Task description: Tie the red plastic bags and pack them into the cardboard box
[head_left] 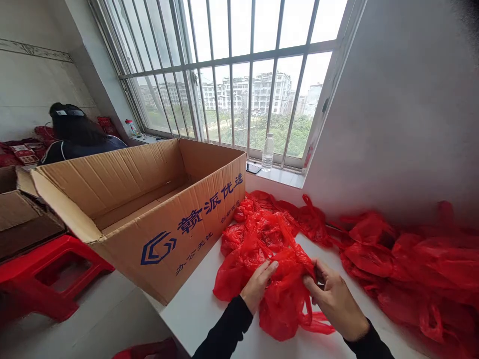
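A thin red plastic bag (pixel 282 299) hangs crumpled between my hands over the white table (pixel 194 319). Its loose handles trail toward the lower right. My left hand (pixel 258 285) grips the bag's left side, thumb on top, with the other fingers partly hidden by plastic. On the other side, my right hand (pixel 335 299) pinches the bag's upper right edge between thumb and curled fingers. Just beyond lies a heap of similar red bags (pixel 262 227), touching the one I hold. Whether anything is inside the held bag, I cannot tell.
A large open cardboard box (pixel 209 219) stands at the left. More red bags (pixel 422 269) are piled along the wall at right. A water bottle (pixel 268 152) and phone (pixel 253 168) rest on the sill. Red stools (pixel 56 279) and another person (pixel 80 132) are farther left.
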`<state>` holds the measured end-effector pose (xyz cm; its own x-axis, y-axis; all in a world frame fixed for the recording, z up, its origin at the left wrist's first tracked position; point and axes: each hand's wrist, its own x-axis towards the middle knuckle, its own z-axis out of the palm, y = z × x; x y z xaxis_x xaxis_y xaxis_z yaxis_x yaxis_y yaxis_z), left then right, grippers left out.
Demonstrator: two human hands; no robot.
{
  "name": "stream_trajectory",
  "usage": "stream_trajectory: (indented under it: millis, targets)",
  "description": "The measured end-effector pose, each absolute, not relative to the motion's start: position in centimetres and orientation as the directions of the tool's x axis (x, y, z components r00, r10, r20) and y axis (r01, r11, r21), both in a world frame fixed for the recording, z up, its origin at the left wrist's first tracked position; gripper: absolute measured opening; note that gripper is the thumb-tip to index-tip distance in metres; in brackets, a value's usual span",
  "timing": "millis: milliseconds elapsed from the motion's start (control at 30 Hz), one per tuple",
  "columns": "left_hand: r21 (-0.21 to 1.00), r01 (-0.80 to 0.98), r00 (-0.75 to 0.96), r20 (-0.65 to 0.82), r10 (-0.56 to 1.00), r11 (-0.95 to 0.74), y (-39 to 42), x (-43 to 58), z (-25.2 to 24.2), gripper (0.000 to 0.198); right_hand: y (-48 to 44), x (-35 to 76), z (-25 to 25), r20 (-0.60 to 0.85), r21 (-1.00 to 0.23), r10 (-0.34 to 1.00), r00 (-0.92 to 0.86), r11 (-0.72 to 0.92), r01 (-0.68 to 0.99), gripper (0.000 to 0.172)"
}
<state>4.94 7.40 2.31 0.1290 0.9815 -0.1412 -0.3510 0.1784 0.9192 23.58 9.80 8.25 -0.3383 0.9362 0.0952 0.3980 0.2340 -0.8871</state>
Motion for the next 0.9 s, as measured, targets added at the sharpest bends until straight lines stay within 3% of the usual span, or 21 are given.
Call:
stream_trajectory:
  millis: [100,200,300,433,533,667,767,900]
  targets:
    - [0.843,-0.502,0.218,-0.090,0.972,0.191,6.9,5.8,3.4,0.060,9.0,22.8,8.3,0.093,-0.880,0.912,-0.399,0.263,0.397,0.021]
    - [0.779,-0.603,0.177,-0.080,0.981,0.172,6.6,6.2,3.6,0.065,8.2,22.3,8.3,0.122,-0.815,0.892,-0.434,0.340,0.469,0.020]
    - [0.726,-0.676,0.051,-0.126,0.991,0.127,6.4,5.6,3.3,0.058,7.4,22.2,8.1,0.164,-0.748,0.890,-0.426,0.394,0.534,0.037]
    - [0.666,-0.742,-0.062,-0.181,0.982,0.076,5.8,4.5,3.4,0.059,7.1,22.4,7.2,0.188,-0.786,0.947,-0.260,0.304,0.538,0.053]
    - [0.648,-0.758,-0.073,-0.200,0.977,0.076,4.9,4.5,3.8,0.059,7.3,22.3,6.2,0.118,-0.911,0.982,-0.146,0.165,0.377,0.068]
    - [0.679,-0.724,-0.020,-0.202,0.979,0.125,2.9,5.5,4.4,0.049,6.7,22.1,4.8,-0.020,-1.000,0.941,-0.338,-0.019,0.006,0.072]
    - [0.751,-0.644,0.009,-0.183,0.983,0.146,1.0,6.1,4.8,0.046,5.5,22.1,4.3,0.024,-0.998,0.958,-0.285,0.008,-0.056,0.071]
    - [0.888,-0.450,-0.003,-0.109,0.994,0.096,-1.1,6.8,5.4,0.060,3.0,22.0,4.6,0.063,-0.998,0.968,-0.243,0.056,-0.036,0.070]
